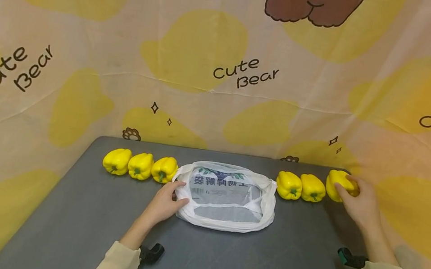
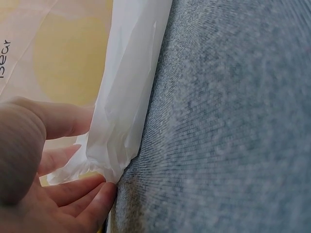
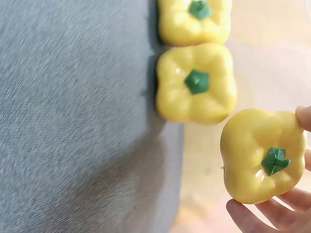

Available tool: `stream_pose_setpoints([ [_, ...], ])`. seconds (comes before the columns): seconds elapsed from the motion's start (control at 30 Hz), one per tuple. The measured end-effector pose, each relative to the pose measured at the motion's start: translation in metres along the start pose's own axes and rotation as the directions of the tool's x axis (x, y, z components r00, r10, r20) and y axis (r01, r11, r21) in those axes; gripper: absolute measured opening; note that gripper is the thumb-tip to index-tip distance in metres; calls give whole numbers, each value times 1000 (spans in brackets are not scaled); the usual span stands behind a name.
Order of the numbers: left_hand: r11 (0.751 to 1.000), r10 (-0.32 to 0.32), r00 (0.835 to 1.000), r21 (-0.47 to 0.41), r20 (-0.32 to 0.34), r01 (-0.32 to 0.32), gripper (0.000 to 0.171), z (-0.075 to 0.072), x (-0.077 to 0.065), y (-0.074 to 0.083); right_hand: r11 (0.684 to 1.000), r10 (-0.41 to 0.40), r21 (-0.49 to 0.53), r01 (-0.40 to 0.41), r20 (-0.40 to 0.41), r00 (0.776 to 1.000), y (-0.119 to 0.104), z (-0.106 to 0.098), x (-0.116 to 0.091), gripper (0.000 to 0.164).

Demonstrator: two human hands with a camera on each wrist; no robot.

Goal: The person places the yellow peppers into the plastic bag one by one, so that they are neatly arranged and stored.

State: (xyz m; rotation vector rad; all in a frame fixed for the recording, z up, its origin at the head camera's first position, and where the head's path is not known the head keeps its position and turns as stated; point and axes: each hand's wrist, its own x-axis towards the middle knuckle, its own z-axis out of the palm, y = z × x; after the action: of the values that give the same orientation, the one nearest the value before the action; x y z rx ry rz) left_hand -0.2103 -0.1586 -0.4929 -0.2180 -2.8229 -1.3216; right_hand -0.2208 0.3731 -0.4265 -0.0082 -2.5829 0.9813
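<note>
- Grey tabletop (image 1: 77, 225) runs under both hands, with a bear-print cloth (image 1: 85, 67) hung behind it.
- Right hand (image 1: 359, 203) curls its fingers round the end yellow pepper (image 1: 339, 185) (lifted just clear of the row, judging by the wrist view); two more peppers (image 1: 300, 186) lie just to its left.
- Left hand (image 1: 165, 203) pinches the near rim of the white plastic bag (image 1: 227, 197), three peppers (image 1: 139, 165) beyond it.
- Step in hand looks like bagging: next, carry the pepper leftward over the mouth while the rim is held wide.

Yellow peppers: six are sitting out, the first (image 1: 116, 160) at far left.
White plastic bags: one (image 1: 227, 197) is lying between them.
Hands: two are showing, left hand (image 1: 164, 204) and right hand (image 1: 359, 202).
</note>
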Motion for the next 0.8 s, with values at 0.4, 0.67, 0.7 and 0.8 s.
stream_pose_setpoints([
  [0.4,1000,1,1000,4,1,-1,50,1,0,-1,997,-75,-6,75,-28,997,-33,8,-2,57],
  [0.67,1000,-12,1000,5,10,12,50,1,0,0,998,-56,27,56,-3,998,-51,17,-2,61],
  [0.7,1000,-14,1000,6,10,14,50,1,0,1,998,-55,29,55,0,999,-54,18,-2,61],
  [0.8,1000,-14,1000,1,10,14,50,0,1,1,998,-55,31,54,5,998,-61,23,-2,61],
])
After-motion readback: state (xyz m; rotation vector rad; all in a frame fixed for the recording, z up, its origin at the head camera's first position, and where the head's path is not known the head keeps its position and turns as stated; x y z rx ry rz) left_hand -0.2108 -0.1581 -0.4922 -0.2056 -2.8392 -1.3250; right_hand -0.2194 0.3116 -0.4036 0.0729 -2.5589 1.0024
